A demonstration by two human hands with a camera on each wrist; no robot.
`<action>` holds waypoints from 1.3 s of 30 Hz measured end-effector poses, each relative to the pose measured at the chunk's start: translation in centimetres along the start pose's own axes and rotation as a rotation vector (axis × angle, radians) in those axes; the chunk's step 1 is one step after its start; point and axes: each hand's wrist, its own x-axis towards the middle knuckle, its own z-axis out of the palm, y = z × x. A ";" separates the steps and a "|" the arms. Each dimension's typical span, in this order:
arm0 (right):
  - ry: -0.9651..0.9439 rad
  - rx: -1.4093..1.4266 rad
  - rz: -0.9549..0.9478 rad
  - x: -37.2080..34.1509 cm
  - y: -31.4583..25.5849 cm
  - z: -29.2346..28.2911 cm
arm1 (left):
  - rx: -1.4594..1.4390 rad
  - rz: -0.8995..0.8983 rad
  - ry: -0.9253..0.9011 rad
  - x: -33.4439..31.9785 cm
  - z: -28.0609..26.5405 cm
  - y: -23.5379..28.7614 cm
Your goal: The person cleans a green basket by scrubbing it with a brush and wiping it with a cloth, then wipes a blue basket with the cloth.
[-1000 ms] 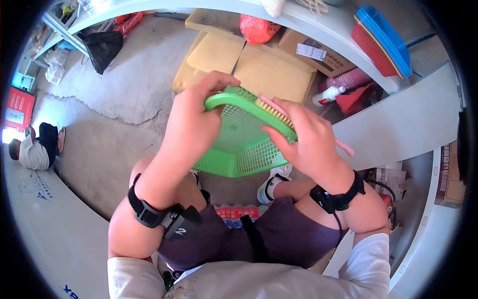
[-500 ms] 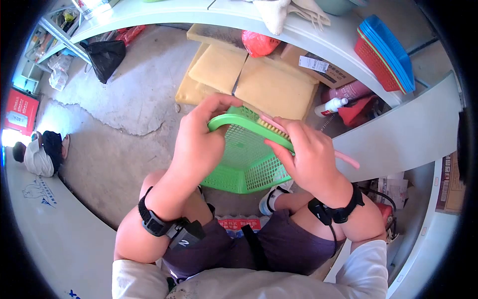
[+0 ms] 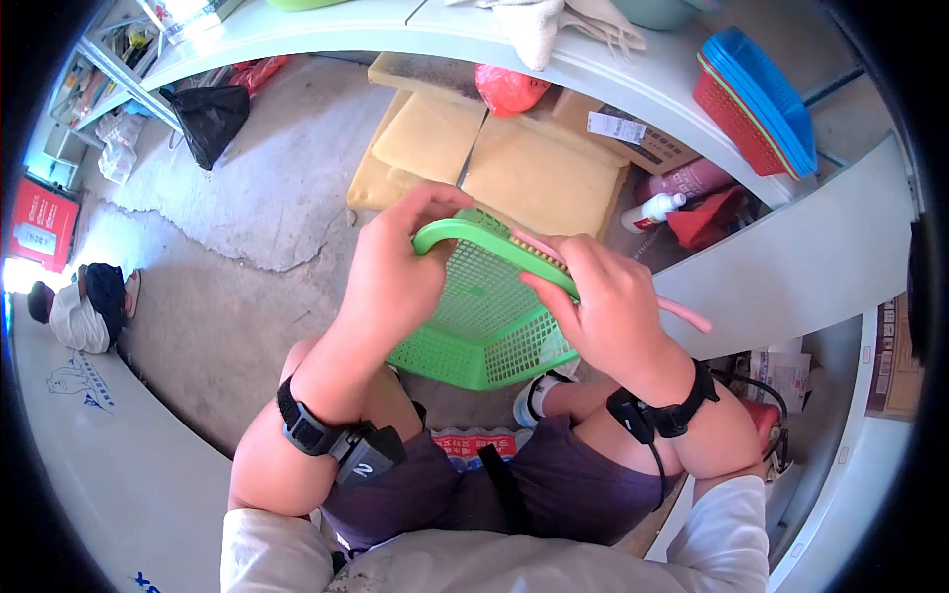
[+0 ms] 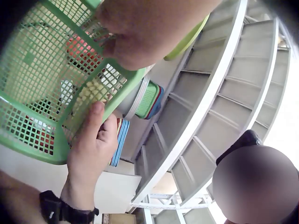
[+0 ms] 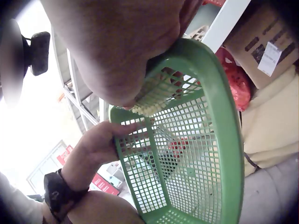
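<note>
A green mesh basket [image 3: 481,314] is held tilted above the lap, its open side toward the body. My left hand [image 3: 397,267] grips its rim at the left, fingers curled over the edge. My right hand [image 3: 615,301] pinches a pink-handled brush [image 3: 684,315] against the basket's outer side wall, thumb at the rim. Pale bristles [image 5: 148,108] face the mesh in the right wrist view. Through the mesh in the left wrist view the bristles [image 4: 88,95] show behind the side wall, near the right hand [image 4: 92,154].
Yellow foam slabs [image 3: 539,178] and a cardboard box [image 3: 633,133] lie on the floor ahead. Stacked blue and red baskets [image 3: 756,104] stand at the right on a white shelf [image 3: 395,30]. A black bag [image 3: 210,124] hangs at the left; a person [image 3: 84,311] sits far left.
The basket and both hands have come lower in the head view since the earliest frame. The brush has shifted slightly along the rim wall, and both grips stay the same.
</note>
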 end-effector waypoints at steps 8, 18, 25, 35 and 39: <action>-0.050 -0.027 0.218 -0.8 1.8 0.4 | 0.229 0.597 0.299 -1.5 0.5 1.8; 0.022 0.148 0.276 -0.4 2.1 0.6 | 0.284 0.341 -0.104 -2.7 5.1 0.1; -0.019 0.202 0.319 -0.3 1.7 0.4 | -0.469 -0.145 -0.120 -1.9 6.9 -0.8; -0.026 0.234 0.342 -0.5 1.8 1.0 | -0.955 -0.524 -0.110 -0.9 7.2 0.2; -0.024 0.221 0.321 -0.5 1.8 0.9 | -0.975 -0.576 -0.221 -0.4 7.4 -0.7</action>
